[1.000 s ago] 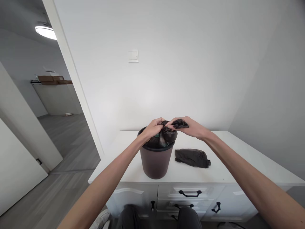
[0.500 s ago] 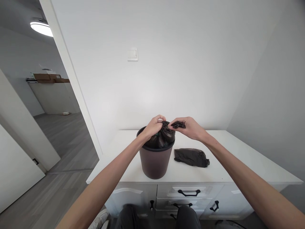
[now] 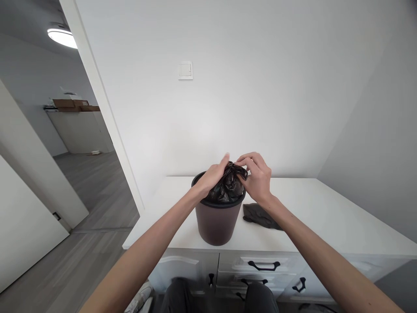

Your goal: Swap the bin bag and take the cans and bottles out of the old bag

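Observation:
A brown trash can (image 3: 216, 226) with a dark rim stands on the white cabinet top. Inside it sits a filled black garbage bag (image 3: 225, 189), its gathered neck poking up above the rim. My left hand (image 3: 214, 174) is closed on the bag's neck from the left, thumb pointing up. From the right, my right hand (image 3: 256, 174) pinches the twisted top of the same bag, fingers bent. A second black bag (image 3: 260, 216), folded flat, lies on the cabinet top right of the can, partly hidden behind my right forearm.
The white cabinet (image 3: 182, 265) has black handles on its doors and drawers. A wall with a light switch (image 3: 185, 70) rises behind it. At left, a doorway opens onto a room with cardboard boxes (image 3: 71, 104) on a far counter.
My right hand has turned and come in closer to my left hand, bringing the bag's loose end over the neck. The left thumb is now raised. The view has shifted slightly.

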`<state>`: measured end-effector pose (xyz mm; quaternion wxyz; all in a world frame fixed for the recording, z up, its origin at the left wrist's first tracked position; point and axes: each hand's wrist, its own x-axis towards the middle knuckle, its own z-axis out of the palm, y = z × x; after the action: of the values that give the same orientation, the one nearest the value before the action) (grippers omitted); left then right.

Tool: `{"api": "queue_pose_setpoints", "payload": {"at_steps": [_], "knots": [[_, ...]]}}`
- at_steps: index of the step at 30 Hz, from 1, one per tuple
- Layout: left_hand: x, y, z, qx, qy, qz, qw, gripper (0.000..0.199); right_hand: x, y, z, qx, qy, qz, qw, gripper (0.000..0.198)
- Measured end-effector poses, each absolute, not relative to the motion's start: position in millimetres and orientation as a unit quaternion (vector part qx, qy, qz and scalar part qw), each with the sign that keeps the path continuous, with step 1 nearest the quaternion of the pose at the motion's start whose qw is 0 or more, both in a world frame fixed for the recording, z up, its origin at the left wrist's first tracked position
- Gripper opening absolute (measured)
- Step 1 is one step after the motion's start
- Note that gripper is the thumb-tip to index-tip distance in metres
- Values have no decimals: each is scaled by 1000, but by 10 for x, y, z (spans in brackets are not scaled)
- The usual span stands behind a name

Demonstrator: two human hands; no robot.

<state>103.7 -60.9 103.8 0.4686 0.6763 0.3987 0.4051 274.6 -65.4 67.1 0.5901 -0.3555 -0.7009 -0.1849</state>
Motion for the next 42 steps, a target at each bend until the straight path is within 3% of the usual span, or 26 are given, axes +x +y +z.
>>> {"api": "queue_pose_setpoints", "payload": {"at_steps": [3,6,13,20,26,30,34,35,38,40,42], "knots": [[1048,-563,1013,674,355,413,499,57,2732,-641,661,-366,-683,-247,582,10],[1026,-518,959,684,346,458,450,52,2764,-644,632,-363,-712,-233,554,19],[830,-344,867,778,389,463,172,36,2850,-853,548,-367,-727,-58,578,19],[504,19,663,788,503,355,-17,29,2972,-1156,488,-482,-737,47,471,28],[414,-40,778,777,515,361,-33,27,3061,-1275,605,-510,-757,63,403,25],[500,-389,1010,787,459,403,85,36,3030,-1139,676,-506,-767,118,376,23],[609,-695,1136,783,392,446,181,30,2827,-778,641,-485,-789,122,358,46],[622,-739,1133,783,382,453,188,29,2761,-690,632,-479,-801,116,338,42],[609,-808,1027,776,372,465,207,27,2605,-524,649,-466,-835,111,273,6],[564,-832,887,768,378,469,217,32,2561,-515,695,-467,-830,127,276,15],[504,-863,710,763,388,472,209,49,2561,-564,754,-471,-797,176,335,17]]}}
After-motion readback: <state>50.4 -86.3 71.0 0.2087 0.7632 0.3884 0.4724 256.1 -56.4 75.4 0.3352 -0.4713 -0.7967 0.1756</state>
